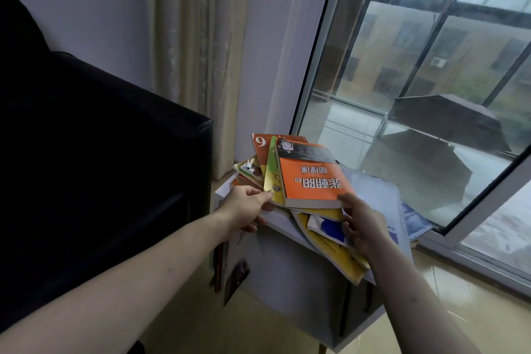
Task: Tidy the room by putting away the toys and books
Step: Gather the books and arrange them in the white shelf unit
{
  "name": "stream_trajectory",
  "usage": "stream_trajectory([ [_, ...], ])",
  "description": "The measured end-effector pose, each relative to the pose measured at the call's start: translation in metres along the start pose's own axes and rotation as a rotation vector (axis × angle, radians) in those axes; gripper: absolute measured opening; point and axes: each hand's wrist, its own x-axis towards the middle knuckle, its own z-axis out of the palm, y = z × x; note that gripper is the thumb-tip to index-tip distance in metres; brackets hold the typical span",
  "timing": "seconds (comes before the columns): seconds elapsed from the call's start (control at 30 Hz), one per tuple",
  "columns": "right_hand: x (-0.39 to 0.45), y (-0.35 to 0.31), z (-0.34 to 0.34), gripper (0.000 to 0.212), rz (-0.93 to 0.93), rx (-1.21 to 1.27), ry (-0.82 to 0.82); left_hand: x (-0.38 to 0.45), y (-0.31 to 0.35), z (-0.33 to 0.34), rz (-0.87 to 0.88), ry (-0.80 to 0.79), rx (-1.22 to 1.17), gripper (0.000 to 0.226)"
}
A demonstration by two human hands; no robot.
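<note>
Both forearms reach to the book pile: left hand [244, 204] pinches a yellow-green book [271, 178], right hand [362, 224] clamps the orange book [310, 178] beside it

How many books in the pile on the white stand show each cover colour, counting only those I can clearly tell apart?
Orange: 2, the top orange book and the one marked 6
Green-yellow: 1
Yellow: 1
White and blue: 1
Pale blue-grey: 1
Total: 6 clearly separable; others at the pile's left edge overlap too much to count.
</note>
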Motion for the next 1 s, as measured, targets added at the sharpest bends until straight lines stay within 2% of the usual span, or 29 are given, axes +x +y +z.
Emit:
stream_trajectory([
  [0.17,-0.006,0.002,0.002,0.041,-0.184,0.005,0.031,0.003,-0.001,0.005,0.043,0.024,0.001,0.013],
  [0.27,-0.009,0.002,-0.009,0.034,-0.284,0.101,0.086,0.006,0.002,0.004,0.052,0.052,-0.022,0.016],
  [0.4,-0.013,0.001,-0.023,0.015,-0.201,0.290,0.047,0.005,0.003,-0.002,0.030,-0.008,-0.074,0.019],
  [0.5,-0.013,0.007,-0.021,0.007,-0.143,0.270,-0.060,0.005,0.000,-0.003,-0.038,-0.086,-0.063,0.024],
  [0.63,-0.008,0.009,-0.020,0.042,-0.079,0.284,-0.100,0.008,-0.001,-0.001,0.007,-0.090,-0.007,0.019],
  [0.8,-0.009,0.005,-0.023,0.038,-0.095,0.461,-0.081,0.006,0.005,0.001,0.036,-0.072,-0.116,0.012],
  [0.87,-0.010,0.002,-0.027,0.028,-0.133,0.501,-0.079,0.003,0.007,0.000,0.011,-0.081,-0.164,0.013],
  [0.93,-0.009,0.002,-0.032,0.018,-0.146,0.521,-0.070,0.001,0.006,-0.002,-0.015,-0.066,-0.119,0.015],
  [1.0,-0.007,0.004,-0.037,0.026,-0.146,0.522,-0.063,0.002,0.005,-0.005,-0.030,-0.042,-0.034,0.017],
])
